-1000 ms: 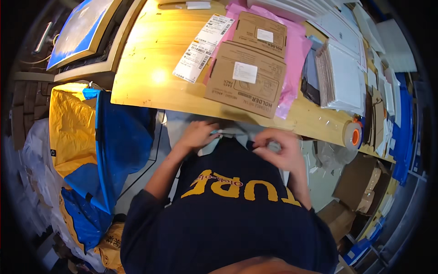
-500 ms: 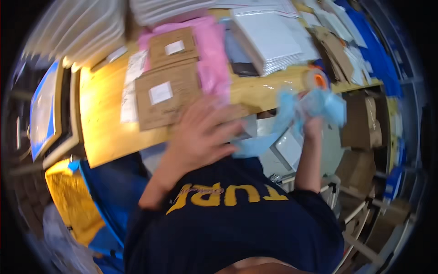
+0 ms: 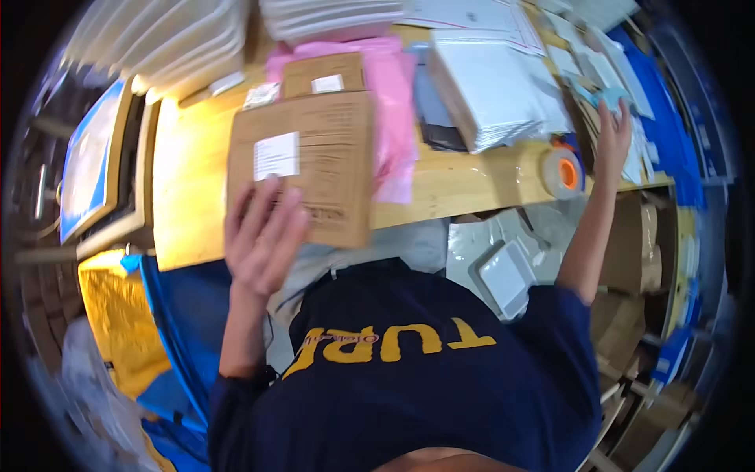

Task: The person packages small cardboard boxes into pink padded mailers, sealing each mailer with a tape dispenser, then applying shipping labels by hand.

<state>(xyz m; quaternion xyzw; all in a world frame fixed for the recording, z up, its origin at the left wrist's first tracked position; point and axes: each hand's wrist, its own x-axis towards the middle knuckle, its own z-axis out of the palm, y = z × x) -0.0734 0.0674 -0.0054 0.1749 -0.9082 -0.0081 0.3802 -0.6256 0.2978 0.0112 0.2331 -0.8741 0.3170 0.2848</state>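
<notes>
My left hand (image 3: 266,242) is at the near left corner of a flat brown cardboard box (image 3: 334,153) with a white label. Its fingers lie over the top face, and the box looks raised from the table, its near side by the table's front edge. Far to the right, my right arm is stretched out. My right hand (image 3: 615,122) has its fingers around a crumpled light blue sheet (image 3: 586,93), above a pile of packaging; the fingertips are blurred. A smaller labelled cardboard box (image 3: 303,75) lies behind the first, on pink plastic bags (image 3: 395,130).
A stack of white padded envelopes (image 3: 491,90) lies at the back centre, with a tape roll (image 3: 563,175) near the table's right front. White foam sheets (image 3: 161,43) stand at the back left. Below the table edge is a white tray (image 3: 506,277); a yellow and blue bag (image 3: 130,330) is at lower left.
My right hand has carried the light blue sheet from the front to the far right. My left hand has moved left onto the near cardboard box, which now looks higher and straighter.
</notes>
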